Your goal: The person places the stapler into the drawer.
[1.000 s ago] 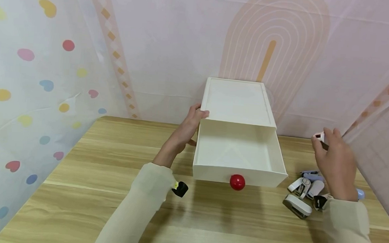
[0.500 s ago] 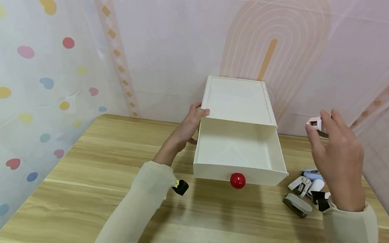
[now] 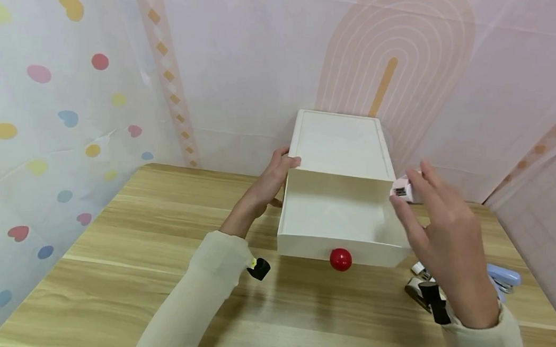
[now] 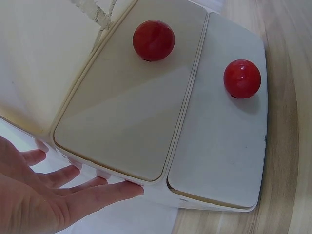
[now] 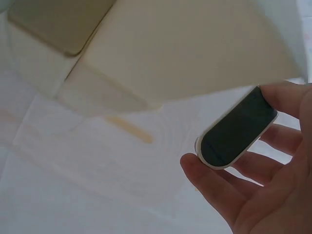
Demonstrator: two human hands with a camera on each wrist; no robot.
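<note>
A white drawer cabinet stands at the back of the wooden table, its top drawer pulled out, with a red knob on the front. My left hand rests against the cabinet's left side, thumb on the top edge. In the left wrist view its fingers lie straight along the cabinet wall, below two drawer fronts with red knobs. My right hand pinches a small white stapler just above the drawer's right rim. The right wrist view shows the stapler's dark underside between thumb and fingers.
Several more staplers lie on the table to the right of the drawer, among them a white and grey one and a pale blue one, partly hidden by my right arm. Patterned curtains close in the back and both sides.
My right hand has carried the stapler left, from above the pile at the right to the open drawer's right rim. The left hand has stayed on the cabinet.
</note>
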